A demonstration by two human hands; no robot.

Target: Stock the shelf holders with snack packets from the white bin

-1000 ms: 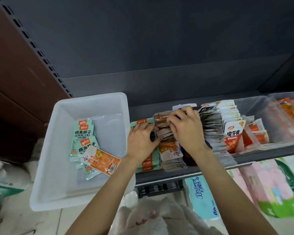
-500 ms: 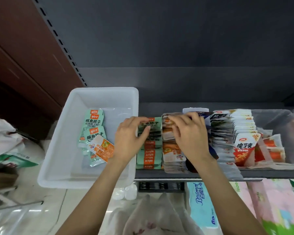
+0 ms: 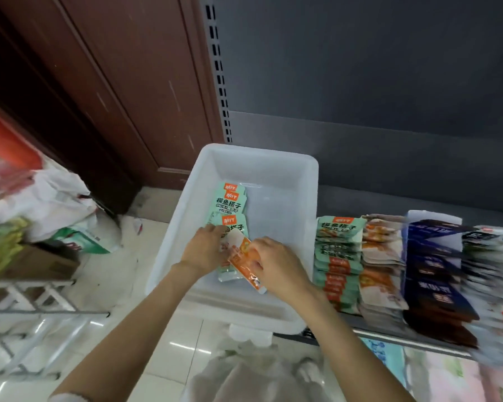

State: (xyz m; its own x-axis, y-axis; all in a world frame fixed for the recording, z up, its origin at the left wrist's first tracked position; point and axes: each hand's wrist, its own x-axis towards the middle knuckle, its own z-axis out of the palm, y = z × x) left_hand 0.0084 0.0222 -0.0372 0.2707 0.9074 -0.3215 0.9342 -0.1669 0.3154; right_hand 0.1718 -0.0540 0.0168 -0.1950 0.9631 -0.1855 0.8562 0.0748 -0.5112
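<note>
White bin (image 3: 285, 181) beside shelf: both hands' fingers grasping orange-white packet (image 3: 246, 264), glossy, tilted over green packets (image 3: 230, 203).

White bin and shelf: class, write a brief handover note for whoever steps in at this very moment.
Left hand: in the white bin, fingers on the green packets.
Right hand: pinches the orange packet over the bin.
Done: shelf rows already hold green, orange and dark packets.
Left: shelve the orange packet, then the several green ones still in the bin.
</note>
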